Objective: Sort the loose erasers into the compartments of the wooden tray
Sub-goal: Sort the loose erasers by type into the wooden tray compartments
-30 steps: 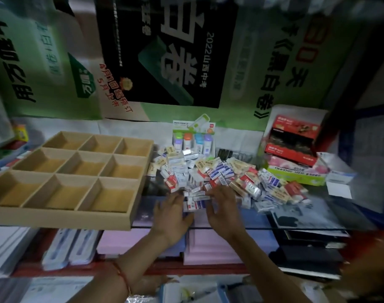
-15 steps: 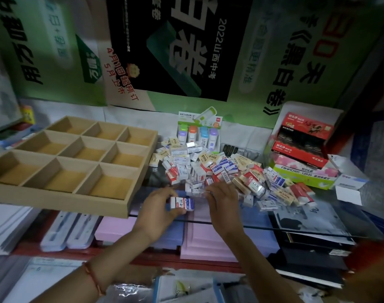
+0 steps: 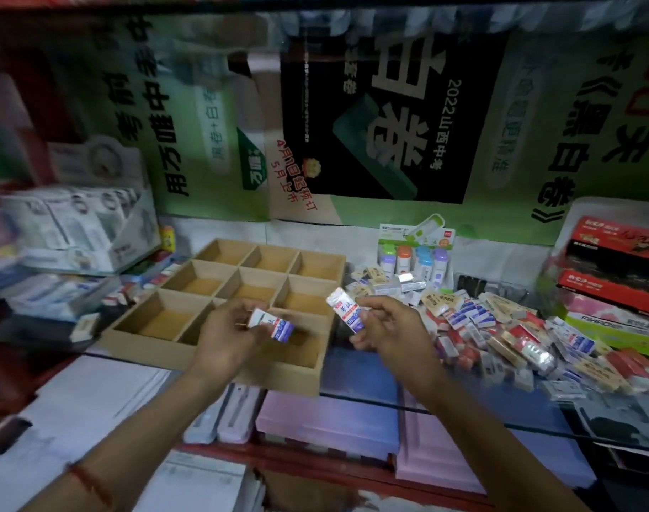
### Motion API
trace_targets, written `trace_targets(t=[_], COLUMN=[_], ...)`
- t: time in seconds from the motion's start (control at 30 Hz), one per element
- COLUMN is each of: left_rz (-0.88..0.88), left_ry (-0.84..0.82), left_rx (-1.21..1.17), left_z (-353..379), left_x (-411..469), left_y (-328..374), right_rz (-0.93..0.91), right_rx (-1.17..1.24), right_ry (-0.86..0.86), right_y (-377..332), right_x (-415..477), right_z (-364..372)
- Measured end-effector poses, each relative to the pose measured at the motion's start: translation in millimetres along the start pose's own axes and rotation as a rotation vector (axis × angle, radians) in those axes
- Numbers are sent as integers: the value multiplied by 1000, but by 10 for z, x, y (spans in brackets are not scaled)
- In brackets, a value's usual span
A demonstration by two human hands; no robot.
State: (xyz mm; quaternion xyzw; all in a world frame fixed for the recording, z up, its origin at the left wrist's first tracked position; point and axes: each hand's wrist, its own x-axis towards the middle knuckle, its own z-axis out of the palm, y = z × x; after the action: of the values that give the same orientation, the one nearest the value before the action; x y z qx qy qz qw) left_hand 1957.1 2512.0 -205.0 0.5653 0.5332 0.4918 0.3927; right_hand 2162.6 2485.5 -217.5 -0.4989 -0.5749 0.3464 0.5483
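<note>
The wooden tray (image 3: 175,343) with its nine compartments lies on the glass counter at centre left, and every compartment I can see holds nothing. My left hand (image 3: 228,336) hovers over the tray's near row and pinches a white and blue eraser (image 3: 274,324). To its right, at the tray's right edge, my right hand (image 3: 387,328) grips a second white and blue eraser (image 3: 344,309), tilted upward. A heap of loose erasers (image 3: 500,327) in blue, red and cream wrappers spreads over the counter to the right of the tray.
A display pack of coloured tubes (image 3: 413,255) stands behind the heap. Red and green boxes (image 3: 611,286) are stacked at the far right, and white boxes (image 3: 75,230) at the far left. Notebooks lie under the glass counter (image 3: 463,408). Posters cover the back wall.
Both hands lifted from the heap's near edge, each with a white and blue eraser, and moved left toward the tray. The camera swung left.
</note>
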Motion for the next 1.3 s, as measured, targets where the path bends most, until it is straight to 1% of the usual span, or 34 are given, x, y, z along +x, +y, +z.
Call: trace_targets(t=[0.07,0.13,0.2,0.27,0.33,0.5,0.57,0.7,0.83,0.93,1.07,1.13,1.2,1.27,1.3], left_rz=[18,54,126,221,307,459,485,471,459,426,286,229,172,132,130], left_ry=[-30,-116,-160,-149,-167,-150,-136,-139,-93,-30,-92,-151,-179,-186,-190], left_rx=[91,268,498,790,1016,1291,1293,1261,1288,1269,1101,1027,822,619,574], left_z=[-140,-83,72,192,267,286,253,221,232,226,191,159,110,70,57], left_x=[102,187,262,332,380,510,567,581,557,568,618,645,655,657,657], left_y=[-82,-173,-234,-246,-278,-316,-335,-326,-322,-341,-373,-383,-385,-395,-401], right_rz=[52,64,38,22,29,19,6,-3,-32,-84,-108,-132,-156,-179,-190], right_rx=[-38,-156,-266,-331,-380,-485,-521,-571,-609,-692,-844,-1002,-1192,-1341,-1392], right_ry=[-22,-1,37,64,72,55,36,6,-18,-75,-223,-313,-397,-410,-393], right_y=[19,75,102,123,132,92,61,12,1,20,-21,-35,-42,-64,-80], right_x=[111,185,229,259,268,318,342,369,391,400,450,483,480,462,454], right_z=[221,359,416,410,384,352,354,392,439,464,519,615,743,847,885])
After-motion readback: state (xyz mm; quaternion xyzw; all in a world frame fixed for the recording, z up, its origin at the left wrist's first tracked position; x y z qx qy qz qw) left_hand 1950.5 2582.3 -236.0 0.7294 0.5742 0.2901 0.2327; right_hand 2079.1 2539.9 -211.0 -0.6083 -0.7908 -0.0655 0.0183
